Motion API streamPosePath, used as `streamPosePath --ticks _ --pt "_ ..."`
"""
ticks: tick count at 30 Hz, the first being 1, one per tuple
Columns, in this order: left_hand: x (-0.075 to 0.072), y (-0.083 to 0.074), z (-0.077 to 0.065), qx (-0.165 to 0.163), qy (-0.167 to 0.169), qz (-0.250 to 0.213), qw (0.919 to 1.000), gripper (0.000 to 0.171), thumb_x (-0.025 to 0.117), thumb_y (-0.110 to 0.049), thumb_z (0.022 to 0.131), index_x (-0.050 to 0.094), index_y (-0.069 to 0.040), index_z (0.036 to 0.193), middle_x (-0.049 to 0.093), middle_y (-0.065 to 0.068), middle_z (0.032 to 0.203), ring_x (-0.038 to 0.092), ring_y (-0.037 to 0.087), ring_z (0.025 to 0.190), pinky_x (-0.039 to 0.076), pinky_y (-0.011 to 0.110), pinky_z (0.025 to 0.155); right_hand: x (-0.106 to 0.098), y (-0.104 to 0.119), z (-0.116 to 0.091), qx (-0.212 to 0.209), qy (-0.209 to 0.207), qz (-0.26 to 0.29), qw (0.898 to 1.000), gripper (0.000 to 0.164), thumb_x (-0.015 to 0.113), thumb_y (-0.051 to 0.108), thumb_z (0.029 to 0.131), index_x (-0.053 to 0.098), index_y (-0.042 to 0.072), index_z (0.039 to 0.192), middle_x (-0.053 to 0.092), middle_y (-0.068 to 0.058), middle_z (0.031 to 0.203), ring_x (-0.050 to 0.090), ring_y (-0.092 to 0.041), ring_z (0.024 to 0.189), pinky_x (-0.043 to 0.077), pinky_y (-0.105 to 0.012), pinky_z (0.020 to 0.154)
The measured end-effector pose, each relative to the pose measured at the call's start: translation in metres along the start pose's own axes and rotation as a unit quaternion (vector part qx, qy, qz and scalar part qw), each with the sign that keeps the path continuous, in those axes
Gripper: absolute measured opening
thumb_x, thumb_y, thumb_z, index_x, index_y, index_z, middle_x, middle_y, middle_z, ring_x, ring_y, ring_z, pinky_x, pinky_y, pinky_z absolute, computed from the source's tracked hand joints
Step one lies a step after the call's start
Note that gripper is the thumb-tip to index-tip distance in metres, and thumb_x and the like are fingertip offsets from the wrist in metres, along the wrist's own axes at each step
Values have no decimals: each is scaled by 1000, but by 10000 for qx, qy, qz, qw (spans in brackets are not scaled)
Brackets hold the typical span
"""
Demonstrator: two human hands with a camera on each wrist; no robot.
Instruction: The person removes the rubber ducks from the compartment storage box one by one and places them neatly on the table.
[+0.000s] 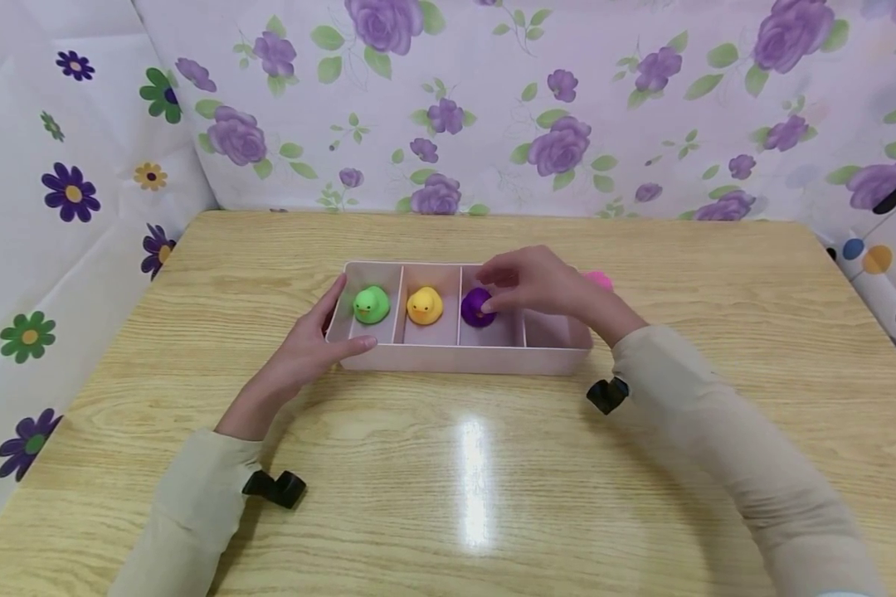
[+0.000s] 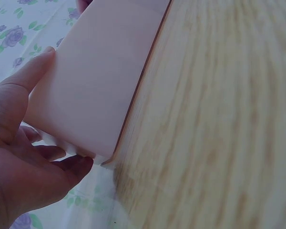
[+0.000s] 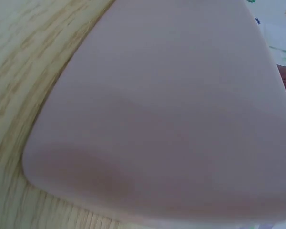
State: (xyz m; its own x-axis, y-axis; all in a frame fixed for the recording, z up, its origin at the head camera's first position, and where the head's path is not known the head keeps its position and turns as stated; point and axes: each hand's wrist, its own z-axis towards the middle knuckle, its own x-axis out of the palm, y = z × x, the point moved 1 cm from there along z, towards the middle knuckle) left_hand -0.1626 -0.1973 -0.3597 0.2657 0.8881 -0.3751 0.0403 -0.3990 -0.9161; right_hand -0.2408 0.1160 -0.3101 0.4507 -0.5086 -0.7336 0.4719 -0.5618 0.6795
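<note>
A pale pink box (image 1: 455, 359) with a row of compartments stands on the table. My left hand (image 1: 308, 340) grips its left end, thumb at the front wall and fingers round the end wall, as the left wrist view also shows. From left to right sit a green toy duck (image 1: 371, 305), a yellow toy duck (image 1: 425, 306) and a purple toy duck (image 1: 474, 310), each in its own compartment. Over the purple one is my right hand (image 1: 541, 282), thumb tip overlapping the duck and fingers parted behind it. The box's wall (image 3: 157, 109) fills most of the right wrist view.
Something bright pink (image 1: 599, 279) shows behind my right wrist, past the box's right end, mostly hidden. The wooden table (image 1: 388, 464) extends around the box. Floral sheeting (image 1: 493, 108) hangs at the back and sides.
</note>
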Motion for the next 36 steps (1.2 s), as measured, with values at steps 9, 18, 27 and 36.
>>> streamPosePath --ticks 9,18,27,36 --pt "2 0 1 30 0 -9 10000 99 72 -24 88 0 -25 157 5 9 161 9 29 145 17 51 112 12 2 7 -198 195 -526 9982 35 78 17 83 70 3 114 70 -11 104 62 -25 95 48 -37 87" --pt "1 5 3 -34 -19 -13 10000 100 74 -27 87 1 -24 157 6 10 160 10 29 144 16 50 113 24 1 15 -313 279 -944 9947 29 75 8 85 70 4 113 68 -9 102 59 -23 90 48 -36 86" --pt "1 -1 0 15 -17 52 10000 100 72 -22 89 -1 -24 156 3 10 161 6 31 145 15 52 112 27 3 16 -412 186 -1161 9922 28 75 1 82 71 4 109 68 -8 105 60 -23 94 49 -37 87" --pt "1 1 0 30 -43 70 10000 100 72 -24 88 -1 -25 156 4 10 161 8 32 145 17 52 112 27 7 15 -509 145 -1307 9900 20 76 0 81 73 0 101 69 -8 99 62 -22 89 51 -36 83"
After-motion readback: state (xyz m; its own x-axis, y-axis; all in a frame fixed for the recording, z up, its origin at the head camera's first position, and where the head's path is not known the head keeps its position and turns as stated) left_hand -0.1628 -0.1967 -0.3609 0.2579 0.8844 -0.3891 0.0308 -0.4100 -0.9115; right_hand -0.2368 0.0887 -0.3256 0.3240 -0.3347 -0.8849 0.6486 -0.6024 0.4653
